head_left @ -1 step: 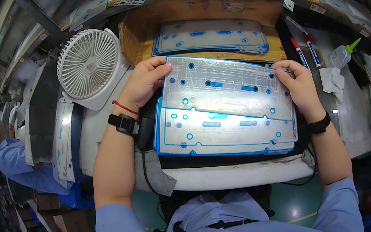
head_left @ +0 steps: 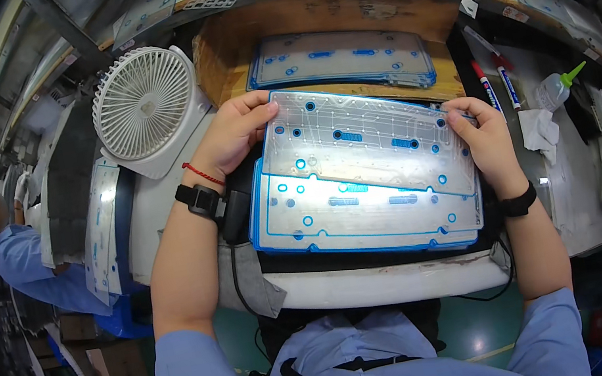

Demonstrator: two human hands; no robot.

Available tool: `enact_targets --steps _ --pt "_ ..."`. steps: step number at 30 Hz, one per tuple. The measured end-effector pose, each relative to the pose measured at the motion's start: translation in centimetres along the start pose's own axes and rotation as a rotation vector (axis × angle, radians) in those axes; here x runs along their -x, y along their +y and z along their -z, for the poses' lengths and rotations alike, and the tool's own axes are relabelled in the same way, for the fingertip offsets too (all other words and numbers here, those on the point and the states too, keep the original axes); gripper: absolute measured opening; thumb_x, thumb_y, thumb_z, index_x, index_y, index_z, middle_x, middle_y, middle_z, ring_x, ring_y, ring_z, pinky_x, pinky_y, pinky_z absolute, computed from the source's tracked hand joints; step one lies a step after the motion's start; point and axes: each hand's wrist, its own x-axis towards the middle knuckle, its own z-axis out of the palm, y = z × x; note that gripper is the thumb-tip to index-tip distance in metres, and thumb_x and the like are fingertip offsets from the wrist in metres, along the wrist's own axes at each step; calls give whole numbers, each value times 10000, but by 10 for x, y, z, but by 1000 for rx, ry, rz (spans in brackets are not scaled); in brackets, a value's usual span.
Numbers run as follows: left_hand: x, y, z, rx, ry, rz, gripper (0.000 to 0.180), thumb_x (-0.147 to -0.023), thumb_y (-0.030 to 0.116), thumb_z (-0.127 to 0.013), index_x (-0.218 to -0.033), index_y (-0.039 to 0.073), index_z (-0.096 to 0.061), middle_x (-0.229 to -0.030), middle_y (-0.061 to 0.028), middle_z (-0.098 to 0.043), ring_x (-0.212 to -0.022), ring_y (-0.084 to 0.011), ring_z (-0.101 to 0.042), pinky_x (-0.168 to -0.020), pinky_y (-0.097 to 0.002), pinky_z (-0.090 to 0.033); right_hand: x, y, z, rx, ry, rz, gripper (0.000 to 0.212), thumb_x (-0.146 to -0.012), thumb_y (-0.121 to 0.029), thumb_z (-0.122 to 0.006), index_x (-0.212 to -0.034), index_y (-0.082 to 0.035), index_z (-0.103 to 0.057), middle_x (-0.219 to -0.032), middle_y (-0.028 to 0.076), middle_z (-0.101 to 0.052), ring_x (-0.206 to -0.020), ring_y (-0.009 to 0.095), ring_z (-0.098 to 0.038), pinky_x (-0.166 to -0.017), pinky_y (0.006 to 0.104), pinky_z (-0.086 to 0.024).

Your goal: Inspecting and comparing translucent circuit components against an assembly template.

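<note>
My left hand (head_left: 236, 131) pinches the upper left corner of a thin, see-through sheet (head_left: 353, 118) with a blue edge, small holes and raised lines. At the sheet's upper right corner, my right hand (head_left: 484, 139) grips it between thumb and fingers. The sheet is tilted, its upper edge raised. Below it lies a stack of similar blue-edged sheets (head_left: 355, 219), whose far part is hidden behind the held one. Beyond my hands, a second stack of blue-edged sheets (head_left: 338, 56) rests in a wooden box (head_left: 235, 42).
A white fan (head_left: 148, 106) stands to the left. On the right are markers (head_left: 486, 84), a squeeze bottle (head_left: 554, 91) with a green tip and a crumpled white tissue (head_left: 541, 131). A cable (head_left: 240, 287) hangs over the table's front edge. Another person (head_left: 21, 245) sits at far left.
</note>
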Motion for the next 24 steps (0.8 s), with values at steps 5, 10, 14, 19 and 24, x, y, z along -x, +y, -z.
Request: enact_targets --steps 5,10,14,19,24 --pt "1 3 -3 -16 16 -2 239 -920 146 -566 -1127 30 -592 -1025 -49 -647 -885 -98 -626 -766 -236 -522 1 -1 -1 -20 2 6 221 -865 -121 -644 -1040 13 -641 -912 26 -636 -798 81 -559 -729 214 -444" --pt "1 6 -11 12 -10 -115 305 -911 108 -555 -1203 19 -551 -1187 -101 -598 -1027 -146 -599 -872 -271 -506 -1 0 0 54 -1 183 179 -869 -105 -634 -1007 10 -637 -959 38 -636 -850 96 -567 -773 227 -444" --pt "-1 2 -5 -5 -29 -151 323 -910 92 -544 -1222 12 -537 -1241 -138 -569 -1029 -147 -601 -901 -290 -496 -2 -1 -3 43 -4 270 146 -881 -97 -617 -988 2 -627 -957 29 -630 -843 93 -563 -776 223 -439" --pt "3 5 -6 66 2 -118 312 -925 135 -538 -1211 10 -537 -1145 -102 -611 -974 -128 -602 -866 -270 -498 0 -1 0 -61 42 112 153 -902 -98 -596 -1021 -4 -612 -917 11 -613 -812 66 -542 -741 201 -429" --pt "0 4 -5 -193 -18 -53 285 -931 170 -546 -1178 28 -545 -983 -47 -660 -747 -52 -572 -663 -183 -456 -3 5 2 -75 104 82 174 -915 -106 -580 -1055 -2 -594 -870 -3 -592 -781 50 -524 -715 186 -418"
